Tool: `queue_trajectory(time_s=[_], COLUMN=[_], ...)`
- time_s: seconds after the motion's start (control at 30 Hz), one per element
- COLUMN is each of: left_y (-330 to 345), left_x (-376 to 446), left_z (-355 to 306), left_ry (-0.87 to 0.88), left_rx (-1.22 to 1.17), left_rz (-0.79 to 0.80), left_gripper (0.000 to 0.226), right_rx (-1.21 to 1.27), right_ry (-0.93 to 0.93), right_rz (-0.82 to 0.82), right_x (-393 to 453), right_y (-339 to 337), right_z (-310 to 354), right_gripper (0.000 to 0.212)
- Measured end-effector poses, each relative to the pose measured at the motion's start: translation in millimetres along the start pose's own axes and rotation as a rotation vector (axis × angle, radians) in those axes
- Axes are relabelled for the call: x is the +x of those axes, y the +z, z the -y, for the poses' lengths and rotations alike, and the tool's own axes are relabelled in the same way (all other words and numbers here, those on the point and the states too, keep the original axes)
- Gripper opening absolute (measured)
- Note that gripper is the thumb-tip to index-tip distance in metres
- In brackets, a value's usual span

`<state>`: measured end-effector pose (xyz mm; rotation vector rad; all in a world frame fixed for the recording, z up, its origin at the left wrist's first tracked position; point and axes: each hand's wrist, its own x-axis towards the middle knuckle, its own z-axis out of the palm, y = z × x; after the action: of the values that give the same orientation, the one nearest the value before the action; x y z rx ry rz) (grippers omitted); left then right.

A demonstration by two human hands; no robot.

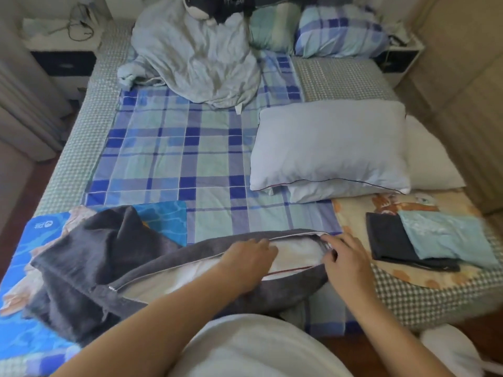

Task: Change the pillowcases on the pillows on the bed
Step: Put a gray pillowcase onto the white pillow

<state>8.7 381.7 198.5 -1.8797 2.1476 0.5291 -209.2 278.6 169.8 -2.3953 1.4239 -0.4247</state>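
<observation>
At the near edge of the bed [76,148] lies a pillow [294,254] partly inside a dark grey pillowcase [89,270], its zipped mouth gaping so the white filling shows. The left hand [251,257] lies on top of that white pillow at the opening, fingers loosely bent and spread, pressing down rather than gripping. The right hand [344,261] is just beside it at the far end of the opening, fingers curled and pinching the pillowcase's edge near the zip. The two hands are close but not touching. Further up the bed two bare pillows [329,145] are stacked, one over the other. To the right, folded dark and pale blue cloths [424,240] sit on a cartoon-print mat. A rumpled grey duvet [196,55] is heaped near the head.
</observation>
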Motion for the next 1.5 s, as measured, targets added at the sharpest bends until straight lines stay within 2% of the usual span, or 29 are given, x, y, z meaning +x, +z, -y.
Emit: queue_trajectory(time_s=[0.07, 0.13, 0.17, 0.27, 0.37, 0.4, 0.47, 0.53, 0.6, 0.7, 0.8, 0.87, 0.93, 0.97, 1.0, 1.07, 1.13, 1.2, 1.27, 1.3, 1.33, 1.4, 1.47, 1.5], left_y=[2, 9, 12, 26, 32, 33, 30, 27, 27, 32, 31, 38, 44, 45, 45, 39, 31, 28, 23, 22, 23, 34, 42, 46], left_x=[35, 58, 65, 77, 81, 82, 81, 78, 77, 78, 81, 79, 74, 72, 69, 68, 71, 71, 56, 45, 33, 13, 2, -2], left_z=[-23, -40, -46, -53, -48, -47, -46, -46, -42, -34, -35, -34, -21, -14, -11, -13, -28, -40, -36, -29, -21, 2, 29, 40], left_ry=[0.191, 0.26, 0.264, 0.259, 0.177, 0.177, 0.206, 0.224, 0.185, 0.092, 0.064, 0.047, 0.007, -0.004, -0.023, -0.065, -0.068, 0.04, 0.16, 0.159, 0.099, -0.136, -0.369, -0.449], left_rx=[0.008, -0.055, -0.081, -0.047, 0.017, 0.023, 0.018, 0.025, 0.057, 0.045, 0.043, 0.043, 0.026, 0.031, 0.048, 0.078, 0.009, -0.104, -0.232, -0.287, -0.321, -0.302, -0.249, -0.225], left_rz=[-0.14, -0.197, -0.174, -0.118, -0.117, -0.118, -0.11, -0.084, -0.025, 0.0, -0.026, -0.042, -0.018, 0.016, 0.045, 0.073, 0.048, -0.058, -0.219, -0.318, -0.414, -0.53, -0.478, -0.405], left_gripper=[0.048, 0.074, 0.082, 0.08, 0.075, 0.072, 0.06, 0.059, 0.067, 0.073, 0.071, 0.073, 0.074, 0.072, 0.067, 0.059, 0.052, 0.043, 0.033, 0.031, 0.031, 0.03, 0.033, 0.034], right_rx=[0.151, 0.383, 0.478, 0.465, 0.475, 0.455, 0.396, 0.477, 0.533, 0.332, 0.302, 0.429, 0.645, 0.749, 0.822, 0.872, 0.746, 0.66, 0.686, 0.713, 0.724, 0.602, 0.295, 0.118], right_ry=[-0.045, 0.019, 0.093, 0.246, 0.235, 0.215, 0.157, 0.136, 0.101, -0.1, -0.13, 0.042, 0.271, 0.319, 0.341, 0.345, 0.305, 0.303, 0.358, 0.39, 0.424, 0.447, 0.355, 0.23], right_rz=[0.03, 0.073, 0.1, 0.235, 0.363, 0.387, 0.333, 0.311, 0.451, 0.604, 0.494, 0.329, 0.126, 0.048, 0.02, 0.094, 0.258, 0.367, 0.335, 0.286, 0.23, 0.185, 0.244, 0.267], right_x=[-1, -1, -1, 1, 6, 10, 20, 34, 48, 56, 59, 58, 59, 59, 59, 65, 72, 78, 80, 81, 81, 83, 87, 89], right_y=[-6, -14, -19, -32, -32, -29, -18, -13, -15, -16, -6, -11, -26, -38, -48, -55, -48, -38, -32, -32, -31, -27, -26, -27], right_z=[-3, -10, -18, -55, -77, -77, -75, -68, -64, -64, -58, -45, -37, -33, -29, -21, -16, -16, -22, -24, -26, -27, -18, -10], right_gripper=[0.033, 0.039, 0.046, 0.063, 0.049, 0.039, 0.024, 0.033, 0.046, 0.043, 0.024, 0.008, 0.011, 0.011, 0.01, 0.009, 0.008, 0.01, 0.02, 0.026, 0.03, 0.033, 0.027, 0.026])
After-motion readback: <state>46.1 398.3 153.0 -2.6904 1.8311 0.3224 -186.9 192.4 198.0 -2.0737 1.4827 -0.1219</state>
